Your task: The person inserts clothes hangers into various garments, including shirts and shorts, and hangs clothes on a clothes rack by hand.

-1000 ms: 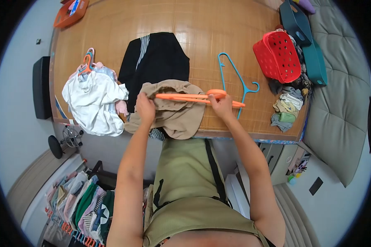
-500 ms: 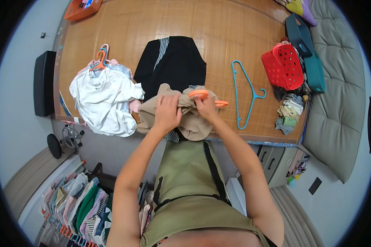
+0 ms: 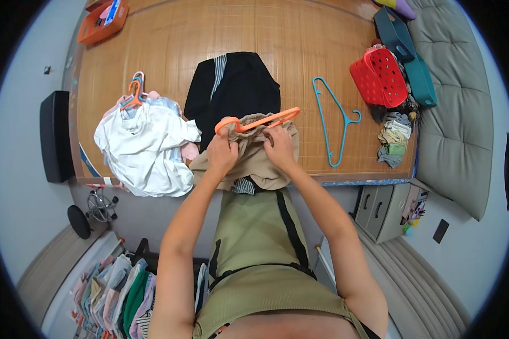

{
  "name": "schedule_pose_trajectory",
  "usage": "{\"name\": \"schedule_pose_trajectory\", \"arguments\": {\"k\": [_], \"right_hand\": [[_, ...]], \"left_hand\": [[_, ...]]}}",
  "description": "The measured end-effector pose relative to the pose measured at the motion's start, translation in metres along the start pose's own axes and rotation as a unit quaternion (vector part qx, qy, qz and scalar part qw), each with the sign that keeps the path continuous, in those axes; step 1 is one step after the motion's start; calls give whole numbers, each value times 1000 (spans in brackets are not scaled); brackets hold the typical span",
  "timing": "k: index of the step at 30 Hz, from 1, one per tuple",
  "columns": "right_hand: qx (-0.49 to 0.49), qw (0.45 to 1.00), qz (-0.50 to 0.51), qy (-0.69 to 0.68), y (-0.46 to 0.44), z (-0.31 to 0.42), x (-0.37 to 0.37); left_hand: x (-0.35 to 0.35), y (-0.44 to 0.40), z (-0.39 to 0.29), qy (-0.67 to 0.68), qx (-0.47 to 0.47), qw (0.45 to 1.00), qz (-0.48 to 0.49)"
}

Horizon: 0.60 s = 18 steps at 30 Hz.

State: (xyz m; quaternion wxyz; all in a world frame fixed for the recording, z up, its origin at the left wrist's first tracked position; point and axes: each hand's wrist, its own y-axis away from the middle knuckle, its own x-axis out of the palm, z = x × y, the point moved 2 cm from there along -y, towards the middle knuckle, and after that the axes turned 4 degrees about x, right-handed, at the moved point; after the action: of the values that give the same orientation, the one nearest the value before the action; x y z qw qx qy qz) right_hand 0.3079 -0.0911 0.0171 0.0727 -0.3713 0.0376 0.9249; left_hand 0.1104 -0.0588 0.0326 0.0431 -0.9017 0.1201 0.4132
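Observation:
An orange hanger (image 3: 260, 121) lies across the waistband of a tan garment (image 3: 254, 162), partly inside it. My left hand (image 3: 223, 152) is closed on the garment at the hanger's left end. Closed on the waistband near the hanger's right end is my right hand (image 3: 278, 146). Behind them a black garment (image 3: 232, 85) with a striped strip lies flat on the mat. White clothes (image 3: 144, 150) with hangers are heaped to the left. A blue hanger (image 3: 345, 120) lies to the right.
A red basket (image 3: 379, 77), teal bins (image 3: 395, 34) and folded clothes (image 3: 394, 138) stand at the right. An orange basket (image 3: 103, 25) is at the back left. Below left, many clothes hang on a rack (image 3: 113, 294); a grey cushion (image 3: 455, 101) lines the right edge.
The orange hanger has gone into the tan waistband and now slants up to the right. My right hand has moved from the hanger to the cloth. The view has shifted a little.

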Motion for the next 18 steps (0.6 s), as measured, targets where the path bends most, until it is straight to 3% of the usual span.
{"name": "schedule_pose_trajectory", "arguments": {"k": [4,7,10,15,17,18], "right_hand": [[130,990,-29,-52,-3,-9,9],[172,971,149,-80,-2,-13,14],[114,960,248,66,2,-32,27],[181,929,170,275,-18,-42,-34],[97,943,93,304,-21,-38,-56],[54,945,52,317,-22,-33,-67]], "left_hand": [[-6,2,5,16,-1,1000,6],[-10,4,8,31,2,1000,-1],[-11,6,17,39,4,999,-23],[-31,17,37,-43,36,998,-5],[-35,22,31,-114,78,990,39],[-32,23,27,-80,105,991,29]]}}
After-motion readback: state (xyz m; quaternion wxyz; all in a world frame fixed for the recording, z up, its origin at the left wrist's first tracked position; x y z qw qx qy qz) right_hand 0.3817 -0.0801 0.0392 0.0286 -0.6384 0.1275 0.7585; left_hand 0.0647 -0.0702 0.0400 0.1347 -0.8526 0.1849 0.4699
